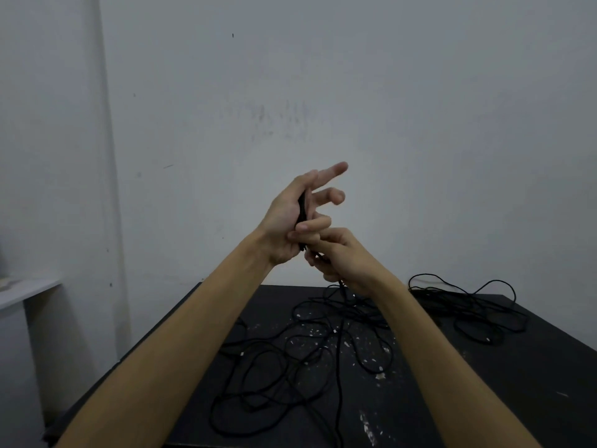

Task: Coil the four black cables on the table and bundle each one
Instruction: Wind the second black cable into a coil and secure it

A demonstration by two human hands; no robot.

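My left hand (292,218) is raised above the table, palm toward the right, and holds the end of a black cable (302,208) against its palm with the lower fingers curled; the upper two fingers stick out. My right hand (339,257) sits just below it and pinches the same cable, which hangs down to the table. Loose black cables (290,367) lie tangled on the black table (484,399) under my arms. Another loose heap of black cable (468,308) lies at the far right.
The table top is dark with pale flecks and scratches. A pale wall stands close behind it. A white shelf edge (29,289) juts in at the left. The table's left edge runs diagonally under my left forearm.
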